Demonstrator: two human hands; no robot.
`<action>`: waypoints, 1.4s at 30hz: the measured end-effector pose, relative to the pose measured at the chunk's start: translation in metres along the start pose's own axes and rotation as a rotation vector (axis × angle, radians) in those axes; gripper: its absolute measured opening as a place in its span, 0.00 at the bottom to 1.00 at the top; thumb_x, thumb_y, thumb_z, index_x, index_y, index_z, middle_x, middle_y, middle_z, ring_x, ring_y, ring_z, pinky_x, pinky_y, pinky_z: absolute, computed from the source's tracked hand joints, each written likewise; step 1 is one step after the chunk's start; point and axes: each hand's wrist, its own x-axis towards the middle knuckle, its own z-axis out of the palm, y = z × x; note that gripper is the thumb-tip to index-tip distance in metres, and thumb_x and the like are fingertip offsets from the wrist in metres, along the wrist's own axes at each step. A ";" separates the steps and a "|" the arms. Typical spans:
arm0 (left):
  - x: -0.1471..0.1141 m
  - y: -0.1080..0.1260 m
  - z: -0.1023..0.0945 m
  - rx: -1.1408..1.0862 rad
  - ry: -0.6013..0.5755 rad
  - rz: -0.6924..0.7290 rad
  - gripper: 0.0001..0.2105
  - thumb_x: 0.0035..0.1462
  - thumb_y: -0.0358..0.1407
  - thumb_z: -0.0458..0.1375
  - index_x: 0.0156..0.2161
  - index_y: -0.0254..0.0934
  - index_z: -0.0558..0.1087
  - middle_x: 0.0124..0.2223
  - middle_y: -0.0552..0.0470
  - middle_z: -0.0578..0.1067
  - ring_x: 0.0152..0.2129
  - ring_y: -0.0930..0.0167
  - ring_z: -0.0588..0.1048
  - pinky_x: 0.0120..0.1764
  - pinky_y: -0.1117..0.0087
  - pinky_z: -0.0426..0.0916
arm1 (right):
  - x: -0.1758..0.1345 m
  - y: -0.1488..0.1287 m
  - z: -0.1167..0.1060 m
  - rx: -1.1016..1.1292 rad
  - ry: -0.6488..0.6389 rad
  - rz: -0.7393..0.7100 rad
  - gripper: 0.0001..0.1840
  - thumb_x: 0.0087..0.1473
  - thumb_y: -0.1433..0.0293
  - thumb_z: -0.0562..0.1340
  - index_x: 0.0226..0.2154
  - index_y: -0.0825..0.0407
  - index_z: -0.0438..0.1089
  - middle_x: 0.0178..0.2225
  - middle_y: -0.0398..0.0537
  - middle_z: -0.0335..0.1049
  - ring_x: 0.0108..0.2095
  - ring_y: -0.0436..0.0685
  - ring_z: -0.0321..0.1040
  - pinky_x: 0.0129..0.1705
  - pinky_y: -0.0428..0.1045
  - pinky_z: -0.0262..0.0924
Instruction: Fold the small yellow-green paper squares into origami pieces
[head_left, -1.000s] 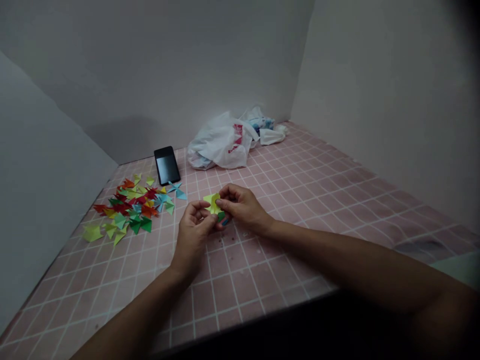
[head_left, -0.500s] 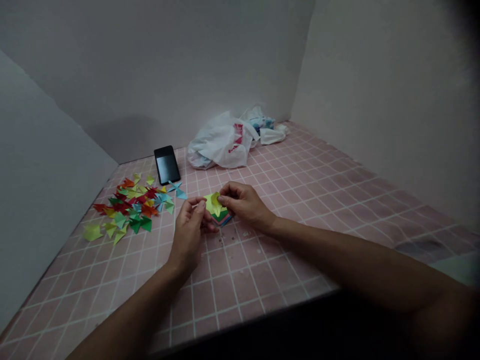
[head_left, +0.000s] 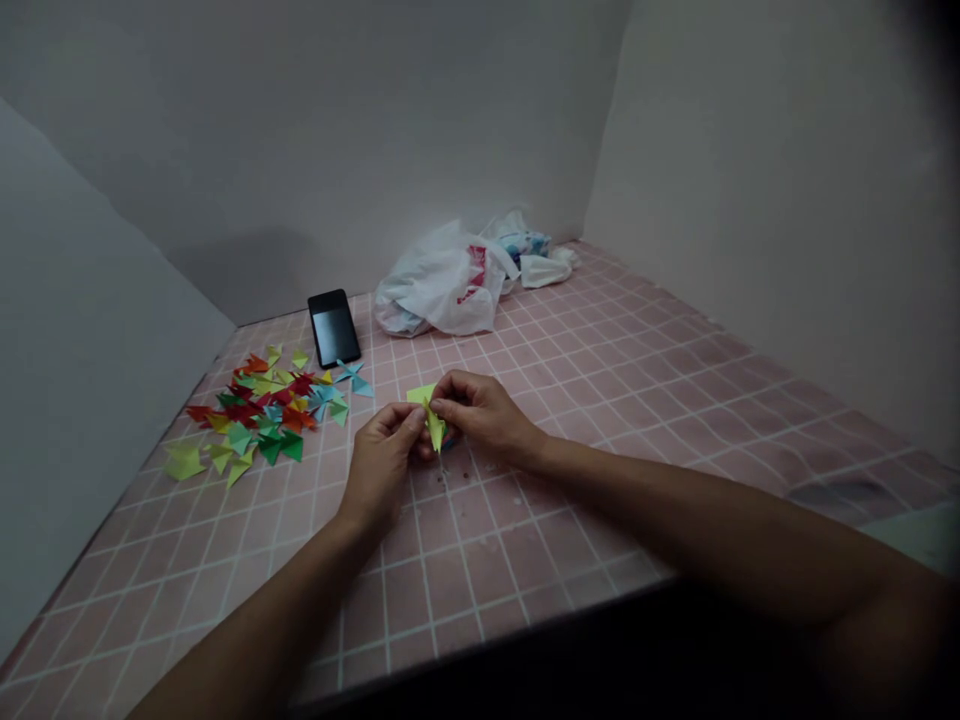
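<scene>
A small folded yellow paper piece (head_left: 436, 428) is pinched between the fingertips of both hands, its pointed end towards me. My left hand (head_left: 381, 455) grips it from the left with thumb and fingers closed. From the right, my right hand (head_left: 484, 415) pinches its upper part. Behind and beneath lies a stack of coloured paper sheets (head_left: 420, 393), yellow on top, mostly covered by the hands. To the left spreads a pile of folded paper pieces (head_left: 262, 405) in red, orange, yellow, green and light blue.
A black phone (head_left: 334, 330) leans at the back left, behind the paper pile. White plastic bags (head_left: 442, 285) lie crumpled along the back wall. The pink tiled surface (head_left: 637, 400) ends at a front edge close to my forearms.
My left hand has come in and now also holds the yellow paper, which the right hand held alone before. The paper has turned narrower and dropped slightly towards me.
</scene>
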 end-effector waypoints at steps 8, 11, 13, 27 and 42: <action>0.002 -0.003 -0.001 0.079 -0.007 -0.038 0.14 0.49 0.43 0.67 0.34 0.34 0.73 0.25 0.58 0.71 0.17 0.79 0.67 0.23 0.77 0.64 | 0.001 0.003 0.000 0.035 -0.016 0.117 0.06 0.50 0.70 0.64 0.29 0.52 0.64 0.22 0.38 0.64 0.23 0.48 0.62 0.25 0.44 0.57; 0.003 -0.003 -0.001 0.082 0.001 -0.051 0.13 0.50 0.42 0.65 0.33 0.34 0.72 0.25 0.58 0.71 0.17 0.79 0.67 0.22 0.78 0.64 | 0.002 0.005 0.000 0.044 -0.030 0.145 0.08 0.50 0.69 0.64 0.29 0.52 0.64 0.22 0.38 0.64 0.21 0.47 0.61 0.23 0.44 0.56; 0.004 -0.003 -0.001 0.081 -0.003 -0.065 0.12 0.50 0.41 0.65 0.34 0.34 0.72 0.25 0.58 0.70 0.17 0.79 0.66 0.22 0.77 0.64 | 0.002 0.008 0.000 0.048 -0.044 0.153 0.08 0.51 0.68 0.64 0.29 0.52 0.64 0.22 0.38 0.64 0.21 0.47 0.61 0.23 0.44 0.55; 0.005 -0.003 -0.005 0.228 0.026 -0.004 0.14 0.50 0.43 0.66 0.31 0.35 0.71 0.22 0.58 0.70 0.16 0.76 0.68 0.22 0.75 0.66 | 0.000 0.001 0.001 0.074 -0.013 0.163 0.06 0.54 0.69 0.62 0.29 0.53 0.65 0.24 0.39 0.64 0.22 0.46 0.61 0.24 0.44 0.57; 0.001 -0.002 -0.004 0.107 0.000 0.116 0.11 0.56 0.43 0.63 0.33 0.36 0.73 0.26 0.55 0.74 0.23 0.73 0.74 0.33 0.70 0.71 | -0.002 -0.005 0.002 0.173 -0.031 0.194 0.05 0.52 0.72 0.63 0.27 0.53 0.66 0.23 0.38 0.67 0.23 0.47 0.63 0.27 0.44 0.60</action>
